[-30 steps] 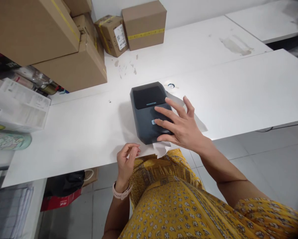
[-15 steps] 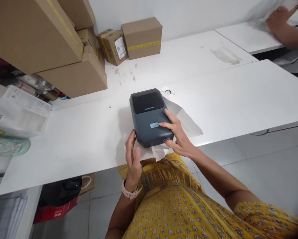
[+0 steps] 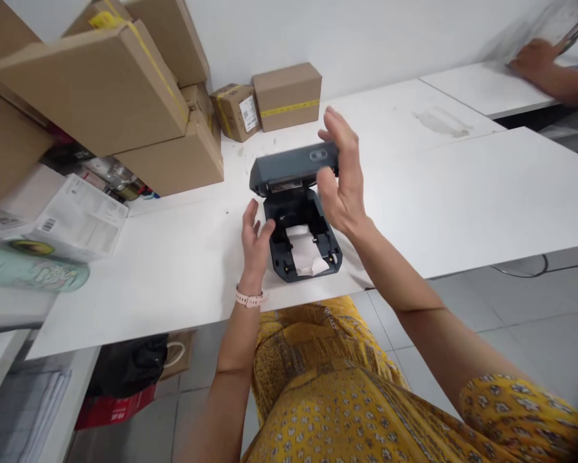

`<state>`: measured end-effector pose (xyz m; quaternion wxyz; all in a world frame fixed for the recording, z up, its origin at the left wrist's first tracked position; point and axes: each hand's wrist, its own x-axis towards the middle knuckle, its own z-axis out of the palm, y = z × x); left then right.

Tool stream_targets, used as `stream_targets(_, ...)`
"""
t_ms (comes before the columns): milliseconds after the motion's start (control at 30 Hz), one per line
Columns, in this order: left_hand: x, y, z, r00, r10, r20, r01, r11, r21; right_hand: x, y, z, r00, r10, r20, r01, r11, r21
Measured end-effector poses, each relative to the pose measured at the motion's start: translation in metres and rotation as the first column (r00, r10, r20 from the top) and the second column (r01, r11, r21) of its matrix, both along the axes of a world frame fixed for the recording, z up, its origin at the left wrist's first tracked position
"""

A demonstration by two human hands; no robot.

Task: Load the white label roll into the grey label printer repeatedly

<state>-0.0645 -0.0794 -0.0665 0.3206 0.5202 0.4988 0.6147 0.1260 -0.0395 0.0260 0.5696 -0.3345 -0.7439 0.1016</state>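
Observation:
A dark blue-grey label printer (image 3: pixel 281 273) rests on the white table in front of me with its lid (image 3: pixel 286 168) tilted up. Inside the base lies a white paper strip (image 3: pixel 306 251) with a curled end. My right hand (image 3: pixel 343 180) is at the lid's right end, with the lid between thumb and fingers; the fingertips are slightly blurred. At the left side of the base is my left hand (image 3: pixel 256 241), fingers spread and thumb at the base's edge. A pink band circles my left wrist.
Cardboard boxes (image 3: pixel 139 96) are stacked at the back left, with two smaller boxes (image 3: pixel 287 96) by the wall. A white box (image 3: pixel 79 212) and a green cylinder (image 3: pixel 52 273) are at the left. A co-worker's hand (image 3: pixel 534 58) is at the far right table (image 3: pixel 491 90).
The printer's lid was closed and is now raised, exposing the paper inside. My right hand has moved up with the lid. My left hand has moved farther up along the printer's side.

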Motion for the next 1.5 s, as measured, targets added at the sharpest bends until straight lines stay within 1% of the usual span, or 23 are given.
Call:
stream_targets(100, -0.002, 0.02, -0.014, 0.992, -0.124, 0.029, 0.126, 0.987, -0.096, -0.014, 0.042, 0.017, 0.995, -0.092, 0.022, 0.093, 0.996, -0.011)
stream_targets(200, -0.001, 0.021, -0.022, 0.984, -0.177, 0.012, 0.178, 0.979, -0.104, -0.019, 0.077, 0.028, 0.987, -0.141, 0.073, 0.143, 0.989, -0.024)
stream_targets(300, -0.002, 0.017, -0.023, 0.977, -0.215, -0.001, 0.213, 0.97, -0.113, -0.018, 0.099, 0.033, 0.97, -0.16, 0.181, 0.174, 0.983, -0.065)
stream_targets(367, -0.004, 0.017, -0.022, 0.973, -0.232, 0.002, 0.23, 0.966, -0.115, -0.015, 0.103, 0.031, 0.941, -0.209, 0.265, 0.225, 0.974, -0.031)
stream_targets(467, -0.005, 0.018, -0.024, 0.974, -0.226, -0.009, 0.224, 0.969, -0.104, -0.01, 0.091, 0.02, 0.893, -0.294, 0.34, 0.263, 0.955, 0.134)
stream_targets(500, -0.004, 0.019, -0.025, 0.975, -0.221, -0.012, 0.218, 0.971, -0.101, -0.008, 0.083, 0.015, 0.883, -0.28, 0.375, 0.227, 0.957, 0.18)
stream_targets(567, -0.004, 0.02, -0.027, 0.978, -0.206, -0.012, 0.205, 0.974, -0.093, -0.006, 0.067, 0.002, 0.845, -0.17, 0.508, 0.081, 0.978, 0.192)
stream_targets(600, -0.003, 0.02, -0.027, 0.98, -0.199, -0.011, 0.197, 0.977, -0.087, -0.005, 0.06, -0.004, 0.795, -0.084, 0.601, -0.01, 0.988, 0.151)
stream_targets(667, -0.003, 0.019, -0.028, 0.983, -0.182, -0.01, 0.181, 0.98, -0.081, -0.005, 0.05, -0.014, 0.62, 0.089, 0.779, -0.154, 0.988, 0.01)
stream_targets(733, -0.003, 0.018, -0.027, 0.987, -0.161, -0.016, 0.159, 0.983, -0.094, -0.007, 0.046, -0.021, 0.415, 0.186, 0.891, -0.189, 0.975, -0.115)
stream_targets(800, -0.004, 0.017, -0.025, 0.99, -0.141, -0.024, 0.137, 0.984, -0.114, -0.012, 0.046, -0.024, 0.257, 0.233, 0.938, -0.167, 0.967, -0.194)
stream_targets(900, -0.004, 0.015, -0.022, 0.992, -0.121, -0.033, 0.117, 0.987, -0.106, -0.02, 0.047, -0.026, 0.123, 0.346, 0.93, -0.157, 0.932, -0.326)
stream_targets(1000, -0.004, 0.013, -0.018, 0.994, -0.105, -0.032, 0.102, 0.991, -0.084, -0.027, 0.047, -0.028, 0.075, 0.434, 0.898, -0.147, 0.895, -0.421)
stream_targets(1067, -0.004, 0.011, -0.016, 0.996, -0.089, -0.03, 0.086, 0.993, -0.079, -0.027, 0.049, -0.029, 0.082, 0.472, 0.878, -0.155, 0.876, -0.457)
stream_targets(1133, -0.004, 0.01, -0.016, 0.996, -0.083, -0.028, 0.081, 0.994, -0.068, -0.021, 0.054, -0.027, 0.123, 0.545, 0.83, -0.198, 0.833, -0.517)
stream_targets(1200, -0.005, 0.01, -0.016, 0.995, -0.094, -0.022, 0.092, 0.994, -0.057, -0.008, 0.058, -0.019, 0.189, 0.675, 0.713, -0.287, 0.732, -0.618)
stream_targets(1267, -0.005, 0.01, -0.017, 0.995, -0.101, -0.012, 0.101, 0.993, -0.055, 0.016, 0.061, -0.007, 0.284, 0.806, 0.519, -0.411, 0.592, -0.694)
stream_targets(1300, -0.006, 0.01, -0.018, 0.995, -0.102, -0.009, 0.101, 0.993, -0.058, 0.031, 0.06, -0.001, 0.346, 0.847, 0.403, -0.479, 0.529, -0.7)
stream_targets(1333, -0.006, 0.01, -0.018, 0.995, -0.102, -0.009, 0.101, 0.993, -0.063, 0.048, 0.059, 0.003, 0.424, 0.859, 0.287, -0.541, 0.494, -0.68)
stream_targets(1367, -0.006, 0.01, -0.018, 0.995, -0.1, -0.013, 0.099, 0.993, -0.066, 0.066, 0.058, 0.006, 0.509, 0.845, 0.166, -0.594, 0.484, -0.642)
stream_targets(1400, -0.006, 0.009, -0.018, 0.995, -0.096, -0.018, 0.095, 0.993, -0.068, 0.084, 0.055, 0.006, 0.598, 0.801, 0.038, -0.641, 0.506, -0.577)
stream_targets(1433, -0.005, 0.009, -0.018, 0.996, -0.092, -0.022, 0.09, 0.993, -0.07, 0.101, 0.052, 0.004, 0.675, 0.731, -0.1, -0.675, 0.557, -0.484)
stream_targets(1500, -0.004, 0.009, -0.018, 0.997, -0.077, -0.018, 0.075, 0.994, -0.078, 0.133, 0.045, -0.007, 0.766, 0.554, -0.326, -0.642, 0.674, -0.366)
